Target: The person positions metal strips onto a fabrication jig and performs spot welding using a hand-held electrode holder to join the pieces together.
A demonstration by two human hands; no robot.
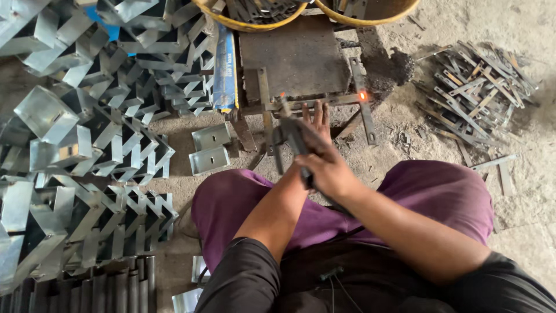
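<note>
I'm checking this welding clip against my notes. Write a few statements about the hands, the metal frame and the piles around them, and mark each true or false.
1. The right hand grips a dark welding electrode holder. True.
2. A spot glows orange on the flat-bar frame, at its right corner. True.
3. The pile of folded shiny sheet-metal brackets lies on the person's right. False: it lies on the left; the pile of flat metal strips is on the right.
4. The left hand is stretched out with open fingers by the frame. True.
5. The person's trousers are yellow. False: the trousers are purple; the tubs at the top are yellow.
</note>
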